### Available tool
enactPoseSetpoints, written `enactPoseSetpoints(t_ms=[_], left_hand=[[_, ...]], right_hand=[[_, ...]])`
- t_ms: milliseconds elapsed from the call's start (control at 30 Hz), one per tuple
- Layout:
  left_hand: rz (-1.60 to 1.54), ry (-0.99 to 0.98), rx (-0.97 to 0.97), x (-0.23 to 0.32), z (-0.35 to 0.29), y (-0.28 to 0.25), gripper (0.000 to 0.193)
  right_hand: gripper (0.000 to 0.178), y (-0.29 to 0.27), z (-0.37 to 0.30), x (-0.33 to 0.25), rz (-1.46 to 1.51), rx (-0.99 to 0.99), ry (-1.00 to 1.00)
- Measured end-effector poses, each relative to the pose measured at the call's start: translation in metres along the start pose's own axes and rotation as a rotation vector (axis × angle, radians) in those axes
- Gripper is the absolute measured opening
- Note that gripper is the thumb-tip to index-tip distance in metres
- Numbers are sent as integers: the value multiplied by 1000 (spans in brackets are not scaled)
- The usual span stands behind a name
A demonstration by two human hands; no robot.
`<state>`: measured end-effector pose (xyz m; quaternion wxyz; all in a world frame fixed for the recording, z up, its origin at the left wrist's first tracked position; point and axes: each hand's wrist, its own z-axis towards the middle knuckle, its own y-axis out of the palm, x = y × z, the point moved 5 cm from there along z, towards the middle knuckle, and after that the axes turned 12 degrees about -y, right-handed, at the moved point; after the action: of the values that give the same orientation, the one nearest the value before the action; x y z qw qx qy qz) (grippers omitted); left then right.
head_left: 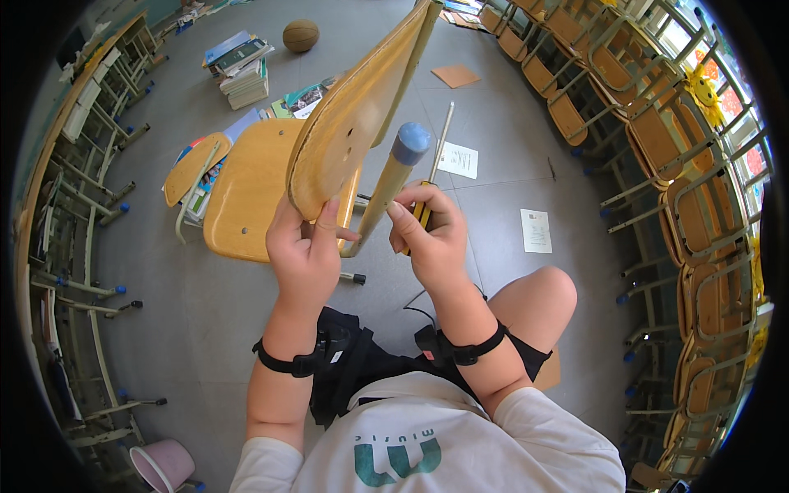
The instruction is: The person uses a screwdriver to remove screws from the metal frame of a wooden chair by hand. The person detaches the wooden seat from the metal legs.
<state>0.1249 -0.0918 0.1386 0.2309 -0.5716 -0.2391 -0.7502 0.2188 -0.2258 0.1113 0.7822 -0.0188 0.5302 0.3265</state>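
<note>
In front of me a curved wooden chair panel (pixel 345 115) stands tilted on edge, with small dark holes in its face. Beside it rises a pale metal chair leg (pixel 380 193) with a blue end cap (pixel 412 141). My left hand (pixel 306 238) pinches the panel's lower edge, its forefinger reaching toward the leg. A screwdriver (pixel 426 193) with a yellow and black handle is in my right hand (pixel 431 234), its long shaft pointing up and away. That hand's thumb rests against or close to the leg. Behind the panel is a wooden chair seat (pixel 251 189).
Stacked chairs (pixel 649 123) line the right side; desks (pixel 90 181) line the left. Book piles (pixel 242 74), a basketball (pixel 301 35), a brown board (pixel 455 76) and paper sheets (pixel 536 231) lie on the floor. A pink bucket (pixel 163 467) stands at lower left.
</note>
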Motion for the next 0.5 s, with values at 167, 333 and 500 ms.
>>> enactPoseSetpoints(t_ms=[167,333,500], left_hand=[[-25,-23,-24,-1,-1,0,19],[-15,43,-22,4,-7,2,17],[88,103,26,6,-24,1,13]], right_hand=[[25,1,8,26,276,-176,189],[20,6,3,27,376,-163,153],[16,11,-9,22,403,-153,161]])
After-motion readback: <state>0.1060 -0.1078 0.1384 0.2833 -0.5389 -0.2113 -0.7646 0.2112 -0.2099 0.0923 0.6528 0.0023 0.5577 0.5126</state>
